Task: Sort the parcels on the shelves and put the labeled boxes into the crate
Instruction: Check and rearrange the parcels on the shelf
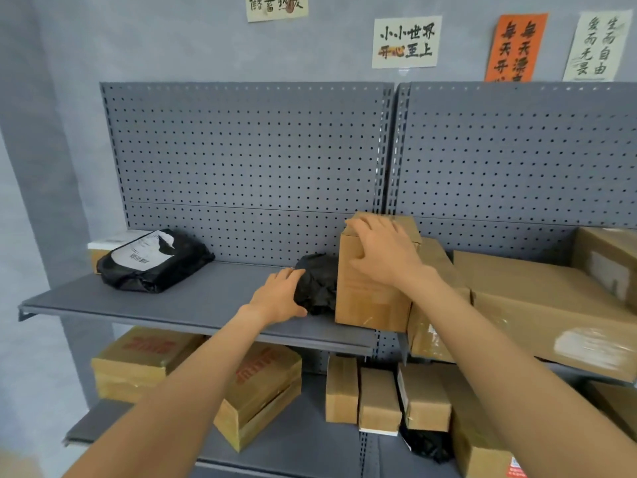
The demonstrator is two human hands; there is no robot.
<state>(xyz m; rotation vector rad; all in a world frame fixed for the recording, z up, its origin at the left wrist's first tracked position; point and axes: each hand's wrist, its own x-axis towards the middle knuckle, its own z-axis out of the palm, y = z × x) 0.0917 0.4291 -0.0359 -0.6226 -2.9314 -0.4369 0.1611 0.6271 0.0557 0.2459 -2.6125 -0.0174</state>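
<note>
A tall brown cardboard box (368, 298) stands upright at the right end of the grey upper shelf (193, 298). My right hand (382, 250) grips its top front edge, fingers over the top and thumb on the front face. Just left of the box lies a small black plastic parcel (319, 284). My left hand (279, 296) holds that parcel's left side, fingers curled on its top. A larger black bag parcel with a white label (155, 260) lies at the shelf's far left. No crate is in view.
Large flat cardboard boxes (537, 305) fill the upper shelf to the right. The lower shelf holds taped boxes with red print (262, 388), several small brown boxes (379, 398) and a black bag (427, 443). A pegboard back panel (248, 160) rises behind.
</note>
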